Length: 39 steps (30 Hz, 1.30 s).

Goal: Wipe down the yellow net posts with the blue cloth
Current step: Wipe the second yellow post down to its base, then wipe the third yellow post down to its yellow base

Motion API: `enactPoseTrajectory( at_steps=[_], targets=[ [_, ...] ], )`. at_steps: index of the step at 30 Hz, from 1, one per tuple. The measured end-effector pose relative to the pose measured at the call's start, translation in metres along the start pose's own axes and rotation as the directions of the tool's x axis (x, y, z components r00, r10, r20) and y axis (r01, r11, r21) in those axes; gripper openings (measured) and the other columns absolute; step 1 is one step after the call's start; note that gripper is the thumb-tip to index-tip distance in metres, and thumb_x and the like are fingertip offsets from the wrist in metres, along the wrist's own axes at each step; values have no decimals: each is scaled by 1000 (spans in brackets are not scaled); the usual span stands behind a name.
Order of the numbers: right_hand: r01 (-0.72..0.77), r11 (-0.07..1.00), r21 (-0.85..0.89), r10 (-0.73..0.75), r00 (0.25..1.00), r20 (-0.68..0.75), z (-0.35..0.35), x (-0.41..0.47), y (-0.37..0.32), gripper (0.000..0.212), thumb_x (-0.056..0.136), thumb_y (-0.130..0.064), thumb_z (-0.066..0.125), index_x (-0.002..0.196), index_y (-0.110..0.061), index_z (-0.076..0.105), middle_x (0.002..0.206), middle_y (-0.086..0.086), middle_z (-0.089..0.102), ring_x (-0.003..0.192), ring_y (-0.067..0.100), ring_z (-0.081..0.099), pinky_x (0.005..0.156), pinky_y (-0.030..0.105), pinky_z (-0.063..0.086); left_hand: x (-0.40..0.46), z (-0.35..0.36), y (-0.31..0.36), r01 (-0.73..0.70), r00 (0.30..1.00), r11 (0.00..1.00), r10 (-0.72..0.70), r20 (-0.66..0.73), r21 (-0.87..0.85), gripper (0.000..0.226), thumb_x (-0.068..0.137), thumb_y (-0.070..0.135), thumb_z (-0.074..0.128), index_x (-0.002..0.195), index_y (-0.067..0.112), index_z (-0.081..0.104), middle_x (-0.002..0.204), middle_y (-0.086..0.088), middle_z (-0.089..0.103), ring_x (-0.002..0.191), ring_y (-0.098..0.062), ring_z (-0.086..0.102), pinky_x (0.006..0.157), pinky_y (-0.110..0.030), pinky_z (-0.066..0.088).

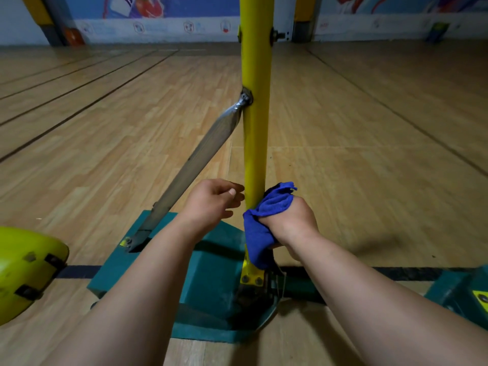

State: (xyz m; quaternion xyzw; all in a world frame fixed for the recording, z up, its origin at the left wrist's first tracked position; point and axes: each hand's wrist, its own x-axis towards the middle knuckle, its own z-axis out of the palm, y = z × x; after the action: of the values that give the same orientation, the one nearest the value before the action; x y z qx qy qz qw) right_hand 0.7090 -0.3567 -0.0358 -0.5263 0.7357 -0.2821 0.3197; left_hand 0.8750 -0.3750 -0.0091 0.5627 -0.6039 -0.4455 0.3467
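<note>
While the right hand grips a blue cloth against the lower part of an upright yellow post (just above its green base), the left hand hovers beside the post, fingers loosely curled, holding nothing.

Indoor sports hall. Light wood-plank floor with thin dark court lines running diagonally away toward the far wall, and a broad dark-blue floor stripe crossing near the bottom. The far white wall carries a blue illustrated banner above a pale strip of small printed logos. Left of the banner, a slanted yellow-and-grey padded column; right of it, a second such column. Lighting is dim, darkening toward the frame corners.
</note>
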Motion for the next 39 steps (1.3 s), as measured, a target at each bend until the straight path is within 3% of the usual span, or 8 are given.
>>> enactPoseTrajectory(
  at_steps=[8,15,19,24,27,32,35,39],
  targets=[
    [55,991,-126,-44,995,93,17,-24,-22,17,87,-34,69,91,-19,62,91,1,69,88,24,69,68,28,50,-6,-32,-18,151,988,974,-149,-29,168,26,102,5,49,91,12,71,92,-7,77,85,-18,74,78,-38,58],
    [237,959,-154,-204,957,207,61,-52,-56,26,89,-46,69,82,-22,61,90,1,70,87,27,67,68,29,47,-17,-76,-56,301,946,881,-325,5,366,19,91,2,57,82,9,71,56,3,71,55,-11,71,53,-28,58],
    [254,960,-120,-218,944,249,87,-43,-62,21,90,-41,68,85,-21,62,94,4,72,90,28,67,76,31,51,-28,-88,-86,403,889,813,-458,33,419,22,93,4,54,78,10,67,70,0,73,63,-16,72,58,-31,59],
    [277,943,-185,-204,919,337,126,-17,-67,23,94,-36,66,103,-15,69,108,7,73,101,30,67,78,28,49,-38,-82,-109,564,825,818,-559,-79,109,21,95,0,51,81,4,66,69,-9,69,66,-27,69,61,-31,55],
    [311,915,-256,-173,878,447,142,-9,-73,31,100,-34,58,122,-13,66,128,7,68,120,27,63,98,29,50,-50,-72,-113,586,764,779,-623,-167,-224,23,96,-1,51,79,7,65,63,-8,63,46,-16,63,59,-28,51],
    [302,926,-226,-145,838,526,129,-23,-88,28,100,-31,61,115,-9,68,118,13,71,110,32,66,95,40,53,-72,-51,-96,423,640,501,-755,-143,-755,25,97,5,49,78,15,63,56,3,67,46,-12,61,47,-20,50],
    [144,989,-27,-105,823,558,102,-37,-84,13,91,-14,73,101,-16,66,102,3,71,98,24,67,85,33,56,-86,-37,-79,382,658,431,-748,-87,-818,17,97,8,54,92,20,65,69,6,72,57,-8,65,53,-19,52],
    [-170,968,185,38,828,560,61,-58,-77,40,75,0,85,111,-3,69,109,13,75,105,30,72,95,45,58,-121,-27,-43,365,741,464,-670,-50,-807,27,92,-1,57,110,15,71,99,0,78,80,-10,72,68,-22,57]
  ],
)
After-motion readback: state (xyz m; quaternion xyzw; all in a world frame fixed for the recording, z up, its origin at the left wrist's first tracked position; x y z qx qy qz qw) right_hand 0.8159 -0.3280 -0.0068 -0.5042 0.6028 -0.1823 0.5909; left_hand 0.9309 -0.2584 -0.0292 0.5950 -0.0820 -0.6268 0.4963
